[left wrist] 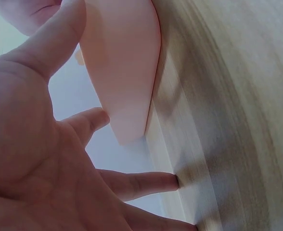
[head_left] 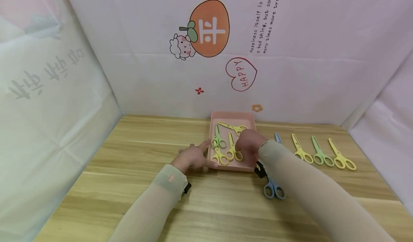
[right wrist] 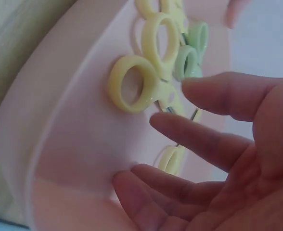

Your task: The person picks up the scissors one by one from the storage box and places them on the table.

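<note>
A pink tray (head_left: 249,160) on the wooden table holds yellow and green scissors. My left hand (head_left: 195,157) is at its left side with fingers spread, the thumb at the near corner and the index finger on the side rim. Inside the tray's right part is my right hand (head_left: 251,141). In the right wrist view its thumb and index finger stand apart beside yellow scissors (right wrist: 153,89), holding nothing. Green scissors (head_left: 217,134) overlap yellow scissors (head_left: 219,155) at the tray's left. Other yellow scissors (head_left: 237,128) lie across the back, partly hidden by the right hand.
Right of the tray, yellow scissors (head_left: 298,148), green scissors (head_left: 317,148) and more yellow scissors (head_left: 336,152) lie in a row. A blue blade (head_left: 278,138) shows behind the right sleeve. Blue scissors (head_left: 271,184) lie nearer the front. A printed cloth (head_left: 155,84) hangs behind the table.
</note>
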Motion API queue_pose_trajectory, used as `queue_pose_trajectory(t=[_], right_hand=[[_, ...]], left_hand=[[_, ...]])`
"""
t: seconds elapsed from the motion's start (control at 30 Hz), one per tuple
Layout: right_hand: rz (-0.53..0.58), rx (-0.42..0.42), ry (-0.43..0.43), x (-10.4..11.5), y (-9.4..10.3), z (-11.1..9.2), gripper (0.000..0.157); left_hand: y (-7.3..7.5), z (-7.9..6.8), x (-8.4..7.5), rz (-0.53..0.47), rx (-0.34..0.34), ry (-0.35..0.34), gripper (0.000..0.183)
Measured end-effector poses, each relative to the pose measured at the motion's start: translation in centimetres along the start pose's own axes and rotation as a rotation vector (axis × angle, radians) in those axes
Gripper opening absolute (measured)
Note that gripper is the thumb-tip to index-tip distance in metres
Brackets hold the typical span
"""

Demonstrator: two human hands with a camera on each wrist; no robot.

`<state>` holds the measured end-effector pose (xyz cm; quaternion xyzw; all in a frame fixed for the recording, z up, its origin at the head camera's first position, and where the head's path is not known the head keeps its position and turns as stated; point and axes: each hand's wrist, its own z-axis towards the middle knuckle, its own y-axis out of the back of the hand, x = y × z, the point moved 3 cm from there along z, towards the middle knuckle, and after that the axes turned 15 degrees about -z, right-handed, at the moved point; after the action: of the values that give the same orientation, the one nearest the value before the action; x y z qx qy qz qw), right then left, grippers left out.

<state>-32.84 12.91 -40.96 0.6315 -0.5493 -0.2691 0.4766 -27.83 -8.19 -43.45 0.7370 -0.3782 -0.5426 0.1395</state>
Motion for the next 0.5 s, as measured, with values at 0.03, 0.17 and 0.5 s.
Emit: queue_pose_trajectory(t=[0.03, 0.17, 0.5], right_hand=[[-0.030, -0.003, 0.004, 0.2, 0.0, 0.1, 0.023], [-0.110, -0.011, -0.012, 0.6, -0.3, 0.6, 0.018], [-0.279, -0.038, -0.012, 1.3, -0.4, 0.4, 0.013]], left_hand=[[0.0, 0.0, 0.0, -0.003, 0.000, 0.001, 0.104], [0.1, 0.0, 0.1, 0.010, -0.004, 0.000, 0.104], [0.0, 0.0, 0.0, -0.003, -0.009, 0.012, 0.104]])
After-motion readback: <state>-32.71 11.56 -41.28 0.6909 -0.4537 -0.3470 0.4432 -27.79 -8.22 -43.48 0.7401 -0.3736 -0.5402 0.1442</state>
